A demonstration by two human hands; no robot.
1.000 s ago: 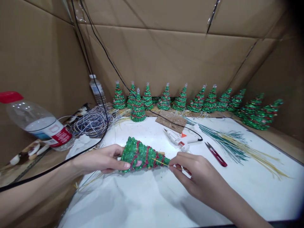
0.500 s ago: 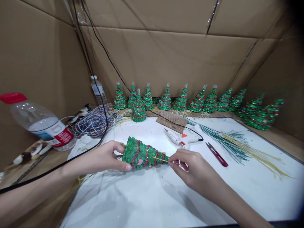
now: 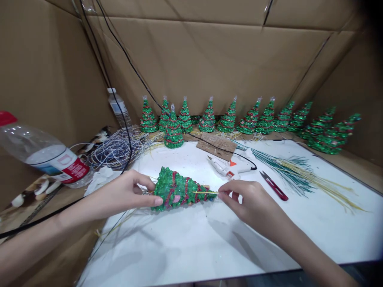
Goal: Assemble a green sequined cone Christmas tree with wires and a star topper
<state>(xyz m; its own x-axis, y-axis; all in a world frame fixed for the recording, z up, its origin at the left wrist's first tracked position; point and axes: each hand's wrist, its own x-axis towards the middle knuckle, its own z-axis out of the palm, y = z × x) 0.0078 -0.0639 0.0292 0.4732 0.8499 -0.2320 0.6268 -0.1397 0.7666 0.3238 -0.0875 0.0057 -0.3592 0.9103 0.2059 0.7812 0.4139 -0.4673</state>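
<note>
My left hand (image 3: 136,190) grips the wide base of a small green Christmas tree (image 3: 181,190), tilted on its side with its tip to the right. Red garland winds around it, and a pink patch shows on the near side. Just past the tip, my right hand (image 3: 239,195) pinches the end of a thin yellow strand (image 3: 205,193), which runs along the upper part of the tree. Whether the strand is fixed to the tree I cannot tell. Wires come out of the base behind my left fingers.
Several finished-looking trees (image 3: 211,115) line the back. A glue gun (image 3: 223,166), red thread snips (image 3: 273,186), a cardboard piece (image 3: 216,145) and green and yellow wires (image 3: 287,167) lie beyond my hands. At left are tangled wires (image 3: 113,149), a large bottle (image 3: 56,161) and a hanging black cable (image 3: 128,59).
My right hand has drawn slightly away to the right from the tree's tip, with the yellow strand now straight and level. My left hand keeps its grip. The whole view has shifted slightly.
</note>
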